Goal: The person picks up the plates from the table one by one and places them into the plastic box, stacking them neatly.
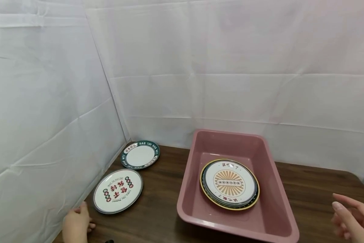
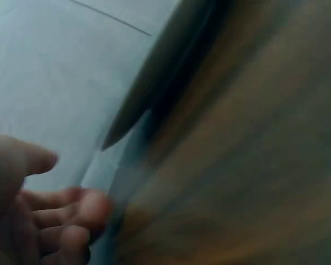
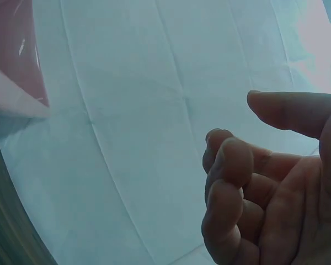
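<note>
My left hand (image 1: pixel 77 222) is at the lower left of the head view, just short of a white plate (image 1: pixel 116 192) with red characters. Its fingers are loosely curled and hold nothing; in the left wrist view a gap separates the hand (image 2: pixel 55 210) from the blurred plate edge (image 2: pixel 132 110). Behind that plate lies a green-rimmed plate (image 1: pixel 140 155). My right hand (image 1: pixel 356 217) hovers at the far right with nothing in it, thumb apart from bent fingers in the right wrist view. A pink bin (image 1: pixel 194 175) holds stacked plates (image 1: pixel 229 182), the top one bearing an orange sunburst.
The dark wooden table (image 1: pixel 157 199) runs under everything. White cloth (image 1: pixel 230 98) hangs along the back, and another cloth wall (image 1: pixel 48 135) closes the left side near the plates. The bin's raised rim stands between the two hands.
</note>
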`<state>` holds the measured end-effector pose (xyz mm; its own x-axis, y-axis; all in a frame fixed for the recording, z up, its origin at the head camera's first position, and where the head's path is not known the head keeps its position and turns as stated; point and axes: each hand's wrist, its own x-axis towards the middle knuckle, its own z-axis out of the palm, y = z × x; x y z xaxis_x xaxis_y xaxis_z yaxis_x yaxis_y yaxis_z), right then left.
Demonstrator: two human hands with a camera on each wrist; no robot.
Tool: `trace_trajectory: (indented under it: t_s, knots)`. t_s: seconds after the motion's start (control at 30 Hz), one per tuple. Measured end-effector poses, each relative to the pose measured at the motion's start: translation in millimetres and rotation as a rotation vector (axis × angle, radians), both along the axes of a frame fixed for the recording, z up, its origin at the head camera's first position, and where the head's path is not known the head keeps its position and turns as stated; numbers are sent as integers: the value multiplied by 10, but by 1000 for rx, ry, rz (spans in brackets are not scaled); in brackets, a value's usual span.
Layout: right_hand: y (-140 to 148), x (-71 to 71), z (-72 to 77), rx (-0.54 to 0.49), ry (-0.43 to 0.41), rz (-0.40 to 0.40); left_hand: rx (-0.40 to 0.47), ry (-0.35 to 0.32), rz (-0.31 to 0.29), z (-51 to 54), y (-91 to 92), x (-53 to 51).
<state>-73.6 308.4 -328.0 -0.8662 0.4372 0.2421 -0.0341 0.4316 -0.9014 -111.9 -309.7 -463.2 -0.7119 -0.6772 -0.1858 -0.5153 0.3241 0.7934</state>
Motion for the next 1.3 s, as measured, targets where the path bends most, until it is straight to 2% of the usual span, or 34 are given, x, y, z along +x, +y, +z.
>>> trace_trajectory:
  t_s: [0.07, 0.13, 0.2, 0.23, 0.37, 0.43, 0.53, 0.63, 0.77, 0.87, 0.93, 1.03, 1.1, 1.23, 1.3]
  knots:
    - [-7, 16, -6, 31, -12, -35, 122, 8, -141, -84, 26, -18]
    - [-21, 37, -5, 26, -14, -56, 247, 20, -235, -132, 68, -55]
    - [-44, 50, -3, -30, 16, -51, 341, 37, -278, -149, 96, -84]
    - [-60, 50, 2, -69, 37, -43, 363, 42, -281, -150, 104, -94]
    - [-120, 33, 48, -234, 155, 26, 442, 87, -243, -133, 112, -96]
    - [-146, 22, 86, -264, 198, 52, 472, 104, -224, -122, 117, -93]
    - [-177, 24, 133, -268, 223, 75, 473, 116, -199, -100, 137, -89]
    - [-192, 41, 147, -262, 209, 66, 437, 168, -153, -67, 174, -106]
    - [-192, 52, 120, -164, 147, 5, 364, 327, -60, 16, 221, -139]
    - [-187, 47, 93, -77, 97, -36, 287, 432, -23, 124, 246, -133]
    - [-189, 42, 82, -37, 73, -46, 241, 469, -11, 238, 279, -114]
    - [-205, 46, 82, -17, 65, -57, 215, 503, -9, 484, 382, -89]
    - [-226, 58, 85, -15, 75, -62, 212, 537, -12, 689, 494, -68]
    - [-287, 91, 95, -16, 109, -76, 330, 706, -6, 1049, 778, 0]
    - [-318, 108, 105, -1, 117, -85, 447, 819, -15, 1174, 940, 39]
